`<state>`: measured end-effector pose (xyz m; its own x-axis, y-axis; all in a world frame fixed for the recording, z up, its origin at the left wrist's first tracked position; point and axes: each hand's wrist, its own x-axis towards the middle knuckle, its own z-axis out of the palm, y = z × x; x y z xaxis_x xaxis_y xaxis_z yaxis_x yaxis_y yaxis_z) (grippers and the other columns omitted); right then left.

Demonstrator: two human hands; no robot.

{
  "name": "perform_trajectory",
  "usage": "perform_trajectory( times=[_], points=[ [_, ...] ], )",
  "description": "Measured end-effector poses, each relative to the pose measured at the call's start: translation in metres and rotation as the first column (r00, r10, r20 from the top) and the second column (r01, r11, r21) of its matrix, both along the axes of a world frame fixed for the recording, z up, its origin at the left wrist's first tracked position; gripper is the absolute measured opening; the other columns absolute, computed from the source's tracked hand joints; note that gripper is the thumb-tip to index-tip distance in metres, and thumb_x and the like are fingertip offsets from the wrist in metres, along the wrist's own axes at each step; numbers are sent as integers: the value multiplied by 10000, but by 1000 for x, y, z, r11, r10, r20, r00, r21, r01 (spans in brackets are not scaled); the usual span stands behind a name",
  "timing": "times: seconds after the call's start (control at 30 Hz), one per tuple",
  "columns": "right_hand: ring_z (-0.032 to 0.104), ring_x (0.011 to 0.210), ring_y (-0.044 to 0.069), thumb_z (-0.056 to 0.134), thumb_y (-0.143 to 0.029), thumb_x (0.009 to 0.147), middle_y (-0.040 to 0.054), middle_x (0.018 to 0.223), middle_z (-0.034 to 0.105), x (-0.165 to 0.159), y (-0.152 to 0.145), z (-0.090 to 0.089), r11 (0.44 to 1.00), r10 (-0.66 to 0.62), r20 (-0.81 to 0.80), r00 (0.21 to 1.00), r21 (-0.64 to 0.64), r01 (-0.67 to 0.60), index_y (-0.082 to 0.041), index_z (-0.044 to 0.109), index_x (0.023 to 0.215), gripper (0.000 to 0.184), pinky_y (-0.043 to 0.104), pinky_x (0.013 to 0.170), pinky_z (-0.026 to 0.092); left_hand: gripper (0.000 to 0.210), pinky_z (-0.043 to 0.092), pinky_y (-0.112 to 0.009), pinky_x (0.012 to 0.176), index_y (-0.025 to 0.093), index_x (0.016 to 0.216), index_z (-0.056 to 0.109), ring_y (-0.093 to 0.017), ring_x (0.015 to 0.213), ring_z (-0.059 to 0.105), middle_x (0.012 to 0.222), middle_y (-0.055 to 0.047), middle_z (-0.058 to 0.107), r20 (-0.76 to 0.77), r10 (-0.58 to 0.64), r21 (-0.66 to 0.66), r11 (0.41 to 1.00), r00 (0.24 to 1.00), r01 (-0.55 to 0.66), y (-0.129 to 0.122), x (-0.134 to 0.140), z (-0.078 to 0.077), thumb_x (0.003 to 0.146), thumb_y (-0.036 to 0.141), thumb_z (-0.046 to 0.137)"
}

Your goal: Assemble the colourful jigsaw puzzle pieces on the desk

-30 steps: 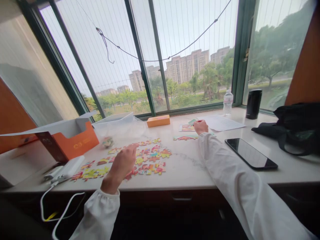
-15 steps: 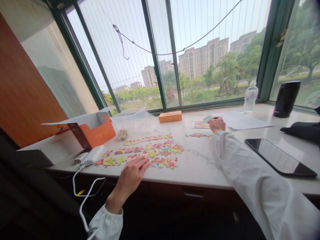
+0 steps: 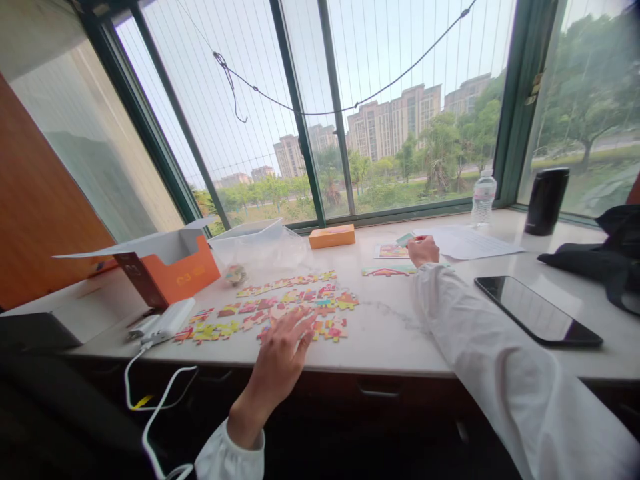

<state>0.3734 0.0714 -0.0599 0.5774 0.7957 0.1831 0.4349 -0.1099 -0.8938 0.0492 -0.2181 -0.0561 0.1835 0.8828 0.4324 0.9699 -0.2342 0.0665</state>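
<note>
My left hand (image 3: 283,347) hovers over or rests on rows of loose jigsaw puzzle pieces (image 3: 345,301), fingers spread; it hides some of them, and I cannot tell whether it touches any. Farther right, my right hand (image 3: 425,249) is closed in a pinch on a pale green flat piece (image 3: 404,239). Beneath that piece lies a small colourful picture card (image 3: 390,251). Just in front of the card a joined strip of puzzle (image 3: 387,271) lies flat, its right end close to my right wrist.
An open orange box (image 3: 193,273) and a clear plastic bin (image 3: 250,233) stand at left, near a white power strip (image 3: 170,322). At the back are a small orange box (image 3: 332,236), paper (image 3: 475,244), a water bottle (image 3: 483,198) and a black tumbler (image 3: 547,201). A tablet (image 3: 537,310) lies right.
My left hand has shifted right across the lower puzzle pieces, its fingers spreading more. My right hand stays by the picture card with the green piece. The whole view has turned slightly right.
</note>
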Motion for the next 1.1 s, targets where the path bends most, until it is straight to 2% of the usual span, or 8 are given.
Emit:
perform_trajectory(
  times=[0.1, 0.23, 0.4, 0.53, 0.67, 0.97, 1.1],
  points=[
    [613, 1055, 285, 563, -328, 813, 132, 1062, 683, 1, 0, 0, 1000, -10, -6, 1000, -6, 10, -200, 587, 1056, 276, 400, 951, 438, 503, 198, -524, 1204, 384, 1489, 357, -244, 1472, 248, 1572, 20, 339, -61, -172, -142, 976, 983, 162, 1, 32, 6, 997, 490, 338],
    [619, 1033, 276, 557, -335, 813, 121, 1051, 685, 1, 1, 0, 1000, -3, -5, 1000, -8, 3, -210, 583, 1041, 261, 391, 937, 443, 525, 93, -555, 1216, 402, 1526, 233, -235, 1504, 119, 1606, 57, 218, -57, -262, -290, 928, 963, 235, 15, 52, 9, 1012, 510, 219],
    [623, 1037, 277, 547, -352, 828, 117, 1037, 694, 2, 1, 2, 1000, -8, -9, 1000, -12, 7, -210, 580, 1040, 258, 385, 930, 448, 583, 149, -452, 1227, 292, 1553, 193, -202, 1504, 92, 1605, 16, 203, -19, -287, -396, 882, 958, 256, 23, 51, 1, 1015, 510, 145],
    [629, 1020, 264, 558, -352, 819, 111, 1019, 694, 3, 1, 4, 1000, -29, -42, 999, -7, 28, -213, 578, 1019, 244, 367, 924, 450, 592, 194, -476, 1204, 297, 1546, 226, -219, 1498, 129, 1597, -11, 214, -19, -165, -407, 902, 986, 143, 16, 36, 2, 1007, 533, 157],
    [631, 998, 252, 556, -360, 820, 111, 998, 693, 2, 1, 5, 998, -64, -68, 996, 7, 64, -214, 570, 1022, 249, 351, 914, 450, 613, 184, -519, 1193, 290, 1544, 250, -234, 1492, 166, 1594, -31, 221, -22, -77, -405, 912, 997, 61, 14, 28, 5, 999, 551, 147],
    [627, 1018, 270, 553, -361, 831, 123, 1010, 689, 4, 0, 3, 999, -48, -77, 996, -8, 48, -210, 556, 1048, 264, 364, 922, 442, 708, 187, -572, 1181, 217, 1511, 357, -292, 1456, 285, 1568, -101, 323, -132, -66, -284, 958, 989, 26, 47, 78, 6, 967, 622, 155],
    [628, 1013, 269, 547, -361, 832, 119, 1001, 691, 4, 1, 3, 999, -38, -69, 997, 1, 38, -209, 560, 1048, 264, 377, 931, 441, 662, 194, -641, 1152, 238, 1466, 431, -311, 1409, 370, 1524, -91, 412, -153, -57, -240, 970, 987, 19, 55, 80, 3, 974, 602, 177]
  ],
)
